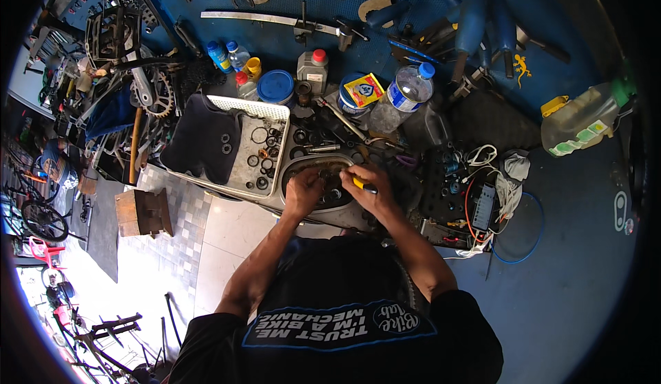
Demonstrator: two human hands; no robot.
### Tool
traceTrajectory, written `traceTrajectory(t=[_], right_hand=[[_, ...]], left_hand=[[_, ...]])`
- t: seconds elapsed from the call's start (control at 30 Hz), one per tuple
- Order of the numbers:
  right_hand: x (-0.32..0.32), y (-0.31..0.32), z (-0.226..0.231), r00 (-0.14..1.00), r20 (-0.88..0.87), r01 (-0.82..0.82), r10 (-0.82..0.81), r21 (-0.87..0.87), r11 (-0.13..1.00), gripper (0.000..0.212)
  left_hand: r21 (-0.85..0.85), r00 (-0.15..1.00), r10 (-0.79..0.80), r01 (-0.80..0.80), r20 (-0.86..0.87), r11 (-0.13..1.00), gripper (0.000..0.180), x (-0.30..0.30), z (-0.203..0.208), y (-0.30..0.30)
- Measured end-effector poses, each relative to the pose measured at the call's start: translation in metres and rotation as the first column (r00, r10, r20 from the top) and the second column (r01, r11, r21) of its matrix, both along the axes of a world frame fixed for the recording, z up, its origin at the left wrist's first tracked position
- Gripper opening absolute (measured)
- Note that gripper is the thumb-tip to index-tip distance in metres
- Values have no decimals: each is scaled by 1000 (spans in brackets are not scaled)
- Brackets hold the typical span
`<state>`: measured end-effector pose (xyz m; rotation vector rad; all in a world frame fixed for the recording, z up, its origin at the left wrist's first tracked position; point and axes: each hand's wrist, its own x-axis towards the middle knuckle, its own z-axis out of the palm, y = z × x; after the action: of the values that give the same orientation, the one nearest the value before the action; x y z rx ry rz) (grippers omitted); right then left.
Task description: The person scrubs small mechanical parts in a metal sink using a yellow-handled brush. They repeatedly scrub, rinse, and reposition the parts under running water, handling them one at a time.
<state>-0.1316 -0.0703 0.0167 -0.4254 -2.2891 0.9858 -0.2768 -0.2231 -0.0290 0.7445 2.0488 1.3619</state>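
Note:
Both my hands work over an oval grey basin (335,210) with dark liquid and round metal parts (333,194) in it. My right hand (376,190) is closed around a tool with a yellow and black handle (365,185); its working end is hard to make out. At the basin's left side my left hand (304,192) has its fingers pinched together, and whatever small piece they hold is hidden. Left of the basin stands a white plastic tray (251,105) with a dark cloth (203,139) and several rings and bearings (264,163).
Bottles and tubs line the back, among them a grey bottle with a red cap (313,74) and a large clear jug (411,89). A crankset (153,95) sits at the left. A power strip (484,206) with cables lies right. Tools hang on the blue wall.

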Motion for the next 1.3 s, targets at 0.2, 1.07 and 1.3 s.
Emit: traceTrajectory(t=[0.2,1.07,1.3], right_hand=[[2,0,3,995,98,-35,11,247,968,33],[-1,-5,35,976,182,-80,123,-228,970,22],[6,-4,35,964,111,-240,243,-42,970,22]], left_hand=[[27,998,-16,18,-65,999,37,1,-13,4],[193,905,2,-93,424,977,28,-6,3,-5],[169,953,4,-58,304,984,18,-7,-7,-6]])
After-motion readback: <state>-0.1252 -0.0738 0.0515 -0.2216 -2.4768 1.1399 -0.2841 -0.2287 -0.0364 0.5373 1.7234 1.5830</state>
